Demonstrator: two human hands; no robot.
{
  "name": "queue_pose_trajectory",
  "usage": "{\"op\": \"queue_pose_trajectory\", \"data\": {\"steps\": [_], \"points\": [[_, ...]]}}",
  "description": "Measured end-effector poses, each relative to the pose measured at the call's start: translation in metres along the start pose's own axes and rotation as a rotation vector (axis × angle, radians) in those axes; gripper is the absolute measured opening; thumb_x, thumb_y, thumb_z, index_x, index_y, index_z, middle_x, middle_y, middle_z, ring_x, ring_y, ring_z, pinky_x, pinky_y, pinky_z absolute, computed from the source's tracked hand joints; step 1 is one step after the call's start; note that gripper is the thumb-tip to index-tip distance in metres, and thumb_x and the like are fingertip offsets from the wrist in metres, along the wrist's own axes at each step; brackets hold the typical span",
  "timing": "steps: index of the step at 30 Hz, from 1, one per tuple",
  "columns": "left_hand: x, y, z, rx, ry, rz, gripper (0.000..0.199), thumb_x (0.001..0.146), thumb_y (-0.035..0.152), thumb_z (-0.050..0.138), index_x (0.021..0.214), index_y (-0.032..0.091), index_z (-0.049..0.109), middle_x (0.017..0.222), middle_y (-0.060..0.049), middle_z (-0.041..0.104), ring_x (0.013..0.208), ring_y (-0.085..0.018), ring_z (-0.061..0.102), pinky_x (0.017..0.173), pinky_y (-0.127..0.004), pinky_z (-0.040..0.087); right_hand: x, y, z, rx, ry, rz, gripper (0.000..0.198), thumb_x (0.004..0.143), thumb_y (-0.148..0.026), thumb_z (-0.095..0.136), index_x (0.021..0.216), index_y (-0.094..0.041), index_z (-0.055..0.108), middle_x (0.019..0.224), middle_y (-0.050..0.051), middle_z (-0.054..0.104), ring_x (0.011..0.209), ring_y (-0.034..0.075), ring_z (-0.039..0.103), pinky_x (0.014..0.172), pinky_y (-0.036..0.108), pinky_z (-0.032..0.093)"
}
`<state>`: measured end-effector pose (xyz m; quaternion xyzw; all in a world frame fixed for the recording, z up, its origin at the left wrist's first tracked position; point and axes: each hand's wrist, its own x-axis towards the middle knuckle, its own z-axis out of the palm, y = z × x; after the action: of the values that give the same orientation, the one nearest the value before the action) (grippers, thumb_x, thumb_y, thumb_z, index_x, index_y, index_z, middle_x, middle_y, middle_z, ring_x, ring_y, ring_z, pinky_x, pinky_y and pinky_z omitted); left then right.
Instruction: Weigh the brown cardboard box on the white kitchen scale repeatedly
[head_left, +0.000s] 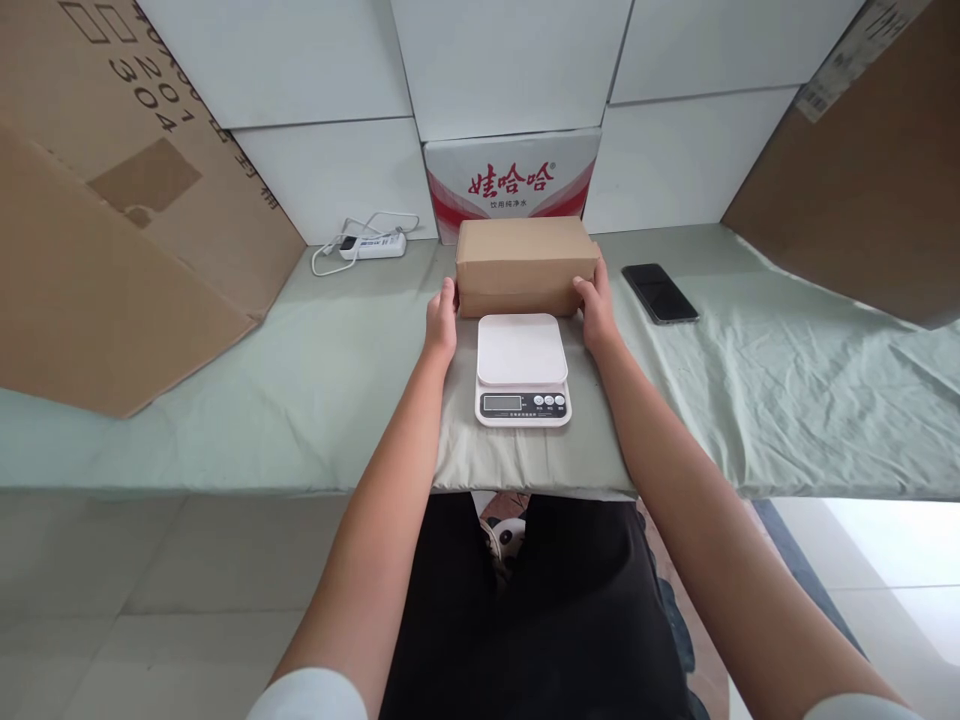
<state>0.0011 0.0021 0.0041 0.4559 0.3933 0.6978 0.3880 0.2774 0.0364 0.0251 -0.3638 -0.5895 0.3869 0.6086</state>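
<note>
A closed brown cardboard box point(526, 275) sits between my two hands, just behind a white kitchen scale point(521, 350). My left hand point(442, 318) presses against the box's left end, thumb up and the other fingers mostly hidden. At the right end, my right hand point(595, 303) grips the box, its thumb on the front face and fingers along the side. The scale's flat plate carries nothing, and its small display point(502, 403) looks blank. Whether the box's underside fully rests on the cloth cannot be seen.
A black smartphone point(660, 293) lies right of the box. Back left is a white power strip point(373, 245) with a cable. Large cardboard sheets flank the green cloth point(360, 390) at left point(150, 270) and right point(862, 190). Behind stands a white-and-red carton point(514, 178).
</note>
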Motion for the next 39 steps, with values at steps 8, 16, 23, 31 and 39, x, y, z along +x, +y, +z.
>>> {"op": "queue_pose_trajectory", "data": {"steps": [8, 16, 23, 31, 39], "points": [[-0.026, 0.045, 0.003, 0.053, -0.011, 0.216, 0.09, 0.088, 0.098, 0.068, 0.14, 0.025, 0.084, 0.161, -0.013, 0.076, 0.166, -0.037, 0.06, 0.137, -0.047, 0.052, -0.014, -0.02, 0.001, -0.053, -0.014, -0.224, 0.12, 0.081, -0.093, 0.069, 0.182, -0.04, 0.031, 0.192, 0.002, 0.039, 0.184, 0.038, 0.025, 0.154, 0.062, 0.019], [-0.118, 0.072, -0.008, 0.018, 0.064, 0.133, 0.074, 0.095, 0.086, 0.07, 0.131, 0.023, 0.084, 0.138, -0.016, 0.086, 0.14, -0.036, 0.08, 0.117, -0.046, 0.066, -0.095, -0.053, -0.02, -0.104, -0.028, -0.264, 0.106, 0.089, -0.083, 0.076, 0.176, -0.044, 0.03, 0.179, 0.011, 0.052, 0.171, 0.044, 0.047, 0.143, 0.073, 0.039], [-0.132, 0.07, -0.01, 0.025, 0.101, 0.067, 0.075, 0.094, 0.088, 0.069, 0.127, 0.021, 0.082, 0.131, -0.018, 0.088, 0.132, -0.035, 0.083, 0.113, -0.046, 0.066, -0.11, -0.058, -0.016, -0.128, 0.035, -0.209, 0.093, 0.087, -0.081, 0.076, 0.162, -0.039, 0.04, 0.157, 0.014, 0.061, 0.15, 0.044, 0.06, 0.128, 0.072, 0.052], [-0.133, 0.07, -0.01, 0.048, 0.105, 0.071, 0.073, 0.096, 0.086, 0.068, 0.127, 0.021, 0.083, 0.129, -0.018, 0.088, 0.127, -0.033, 0.084, 0.109, -0.046, 0.067, -0.113, -0.064, -0.014, -0.161, 0.157, -0.29, 0.072, 0.087, -0.076, 0.074, 0.144, -0.037, 0.051, 0.14, 0.011, 0.059, 0.129, 0.039, 0.064, 0.12, 0.07, 0.055], [-0.131, 0.069, -0.011, 0.039, 0.106, 0.066, 0.074, 0.095, 0.087, 0.068, 0.127, 0.022, 0.082, 0.133, -0.018, 0.088, 0.131, -0.034, 0.083, 0.108, -0.045, 0.067, -0.111, -0.061, -0.016, -0.205, 0.155, -0.34, 0.068, 0.09, -0.077, 0.069, 0.143, -0.039, 0.051, 0.137, 0.01, 0.061, 0.127, 0.038, 0.065, 0.116, 0.07, 0.055]]}}
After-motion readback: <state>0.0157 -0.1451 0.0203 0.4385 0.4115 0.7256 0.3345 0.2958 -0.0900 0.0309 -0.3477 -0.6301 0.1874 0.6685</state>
